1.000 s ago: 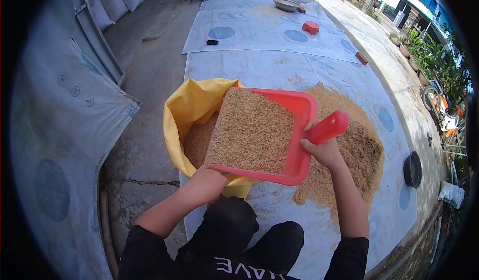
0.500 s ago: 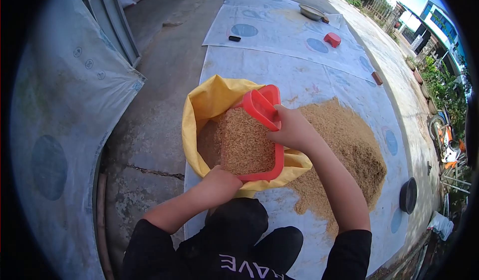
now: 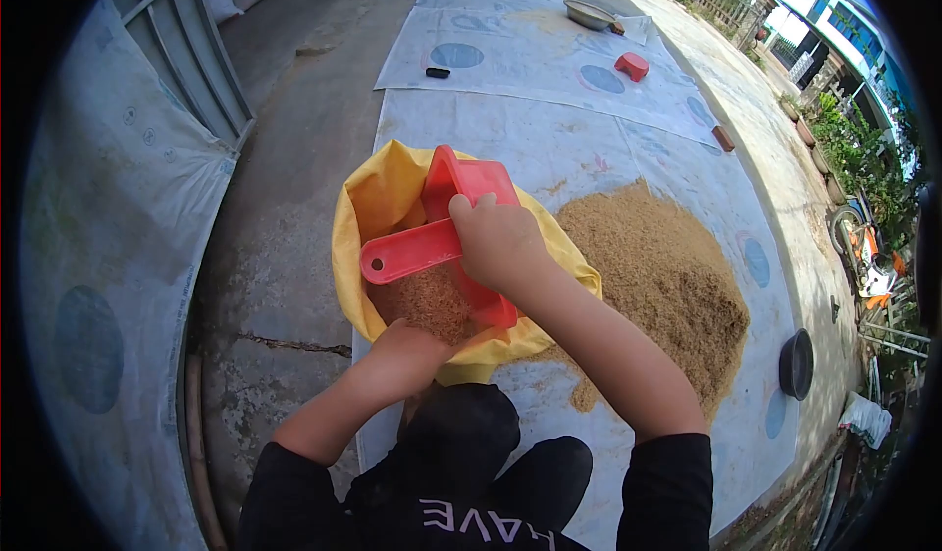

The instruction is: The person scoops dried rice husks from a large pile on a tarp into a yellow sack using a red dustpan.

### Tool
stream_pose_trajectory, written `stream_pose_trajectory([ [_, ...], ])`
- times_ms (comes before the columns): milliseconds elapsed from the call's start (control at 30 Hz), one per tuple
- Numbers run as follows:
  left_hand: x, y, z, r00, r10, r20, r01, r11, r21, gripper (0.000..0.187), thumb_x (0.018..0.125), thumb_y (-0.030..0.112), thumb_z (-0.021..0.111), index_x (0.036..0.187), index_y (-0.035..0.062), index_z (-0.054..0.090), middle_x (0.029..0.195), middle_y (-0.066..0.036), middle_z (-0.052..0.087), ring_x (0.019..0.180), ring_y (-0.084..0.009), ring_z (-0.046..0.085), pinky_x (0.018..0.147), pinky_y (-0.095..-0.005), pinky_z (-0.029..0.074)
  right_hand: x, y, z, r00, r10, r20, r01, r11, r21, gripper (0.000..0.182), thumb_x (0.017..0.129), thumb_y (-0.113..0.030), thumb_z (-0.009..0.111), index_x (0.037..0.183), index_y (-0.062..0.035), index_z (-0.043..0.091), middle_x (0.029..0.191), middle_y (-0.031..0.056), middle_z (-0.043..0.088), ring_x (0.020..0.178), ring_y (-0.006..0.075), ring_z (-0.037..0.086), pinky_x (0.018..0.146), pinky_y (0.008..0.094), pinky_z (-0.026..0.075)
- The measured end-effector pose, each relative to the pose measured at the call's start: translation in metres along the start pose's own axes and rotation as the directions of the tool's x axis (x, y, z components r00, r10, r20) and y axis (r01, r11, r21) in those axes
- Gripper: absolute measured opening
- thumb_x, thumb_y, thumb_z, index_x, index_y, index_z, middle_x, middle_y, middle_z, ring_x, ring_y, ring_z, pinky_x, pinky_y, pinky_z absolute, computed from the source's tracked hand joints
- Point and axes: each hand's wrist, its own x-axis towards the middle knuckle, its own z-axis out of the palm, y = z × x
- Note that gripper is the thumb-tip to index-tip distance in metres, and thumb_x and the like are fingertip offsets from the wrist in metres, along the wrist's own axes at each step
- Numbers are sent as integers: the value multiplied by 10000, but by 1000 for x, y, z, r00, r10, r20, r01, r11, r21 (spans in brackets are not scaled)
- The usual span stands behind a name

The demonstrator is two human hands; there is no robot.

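Note:
A red plastic scoop (image 3: 481, 180) is tipped on its side over the mouth of an open yellow sack (image 3: 348, 247). My right hand (image 3: 496, 242) is closed round the scoop where its handle meets the body. Brown husk-like grain (image 3: 437, 306) shows inside the sack below the scoop. At the near rim of the sack, my left hand (image 3: 407, 355) grips the yellow edge; its fingertips are partly hidden. Right of the sack, a large pile of the same grain (image 3: 657, 266) lies on a pale sheet (image 3: 500, 124).
Farther up the sheet are a red stool-like object (image 3: 633, 66), a metal basin (image 3: 589, 15) and a small black object (image 3: 438, 73). A dark bowl (image 3: 796, 365) and a brick (image 3: 723, 139) sit at the right edge. A hanging tarp (image 3: 128, 257) is on the left.
The scoop has turned over from holding a full load to lying tipped, its handle now pointing left, and its grain has dropped into the sack. My right hand has moved left with it.

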Motion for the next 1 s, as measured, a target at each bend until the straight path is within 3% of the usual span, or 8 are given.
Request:
stream_pose_trajectory([
  [167,3,3,-5,1000,-15,24,15,1000,1,154,684,37,528,771,72,649,709,-138,627,741,-303,630,689,-405,484,-7,0,14,987,-57,-151,33,987,-157,302,685,-150,648,908,-42,476,799,197,565,583,313,606,497,400,483],
  [333,5,-1,-1,1000,2,-17,-3,999,-43,142,695,35,525,774,56,641,734,-160,626,760,-322,624,708,-408,490,-27,14,-20,995,-17,-97,19,1000,23,328,684,-150,653,927,-41,461,769,173,541,602,323,615,503,410,489],
  [567,25,0,9,998,-70,-4,70,995,-76,252,739,126,592,982,107,656,806,-151,642,781,-322,619,709,-407,484,-79,65,-37,981,150,-124,-137,985,106,383,644,-136,689,949,-63,469,836,136,566,685,318,621,563,401,488],
  [633,29,9,2,994,-108,12,109,979,-170,194,755,156,601,922,61,620,744,-155,628,758,-327,614,696,-428,464,-111,90,-36,904,302,-301,-179,909,376,397,649,-125,682,993,-74,490,920,119,581,736,306,618,624,404,485],
  [767,41,19,1,996,-76,52,85,975,-206,359,718,234,684,1037,89,600,792,-172,631,776,-339,610,689,-432,465,-194,132,-37,761,588,-275,-237,646,726,307,674,-71,608,960,-80,497,866,52,544,786,177,558,707,319,453],
  [833,46,27,-3,997,-20,79,35,982,-188,395,709,234,698,1060,85,593,813,-184,629,792,-345,608,692,-430,467,-247,156,-17,704,650,-286,-344,665,663,273,680,-65,588,935,-84,492,835,24,509,776,129,513,705,285,433],
  [900,59,40,-2,994,-6,112,29,978,-208,420,720,228,694,1097,82,581,821,-195,626,800,-358,603,699,-435,466,-322,165,18,461,824,-330,-407,526,747,286,687,-106,625,948,-73,514,814,64,566,760,192,577,684,321,462],
  [1000,73,54,4,987,-72,141,84,993,-79,443,727,225,690,1130,88,567,823,-206,622,800,-372,599,705,-442,463,-400,162,75,259,920,-296,-456,386,802,267,693,-97,627,932,-72,510,844,35,517,793,145,526,716,304,444],
])
